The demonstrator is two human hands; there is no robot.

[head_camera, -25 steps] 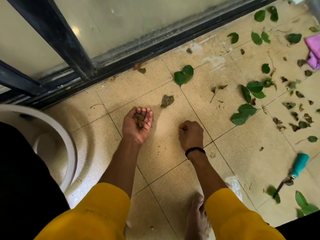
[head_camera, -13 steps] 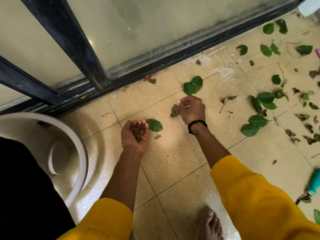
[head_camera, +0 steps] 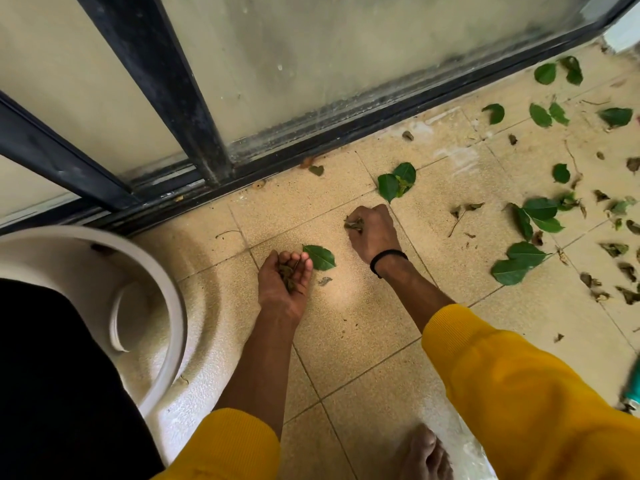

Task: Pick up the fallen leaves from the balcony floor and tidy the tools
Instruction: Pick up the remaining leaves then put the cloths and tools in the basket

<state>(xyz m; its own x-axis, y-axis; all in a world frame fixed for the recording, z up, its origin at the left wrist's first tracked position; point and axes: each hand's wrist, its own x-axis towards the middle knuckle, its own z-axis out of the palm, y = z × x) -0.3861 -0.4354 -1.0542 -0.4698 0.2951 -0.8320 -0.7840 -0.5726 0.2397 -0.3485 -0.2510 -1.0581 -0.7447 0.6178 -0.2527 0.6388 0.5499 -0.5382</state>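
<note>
since half a second ago the right hand (head_camera: 372,232) has closed over the dry leaf (head_camera: 353,223) it was reaching for on the tiled floor (head_camera: 349,327); its fingers are curled round that brown scrap, knuckles up, a black band on the wrist. the left hand (head_camera: 284,280) has barely shifted: it lies palm up, fingers cupped, cradling a small heap of crumbled leaves (head_camera: 287,273).

taking the left hand as the landmark: a fresh green leaf (head_camera: 320,257) lies touching its fingertips on the right side, the right hand sits just beyond that leaf, and a pair of green leaves (head_camera: 396,181) lies farther on, near the dark door track (head_camera: 311,147). many more green and dry leaves (head_camera: 530,216) are scattered well to the right of it. a white bucket rim (head_camera: 169,299) curves to its left. a teal handle (head_camera: 632,393) shows at the far right edge, blurred.
</note>
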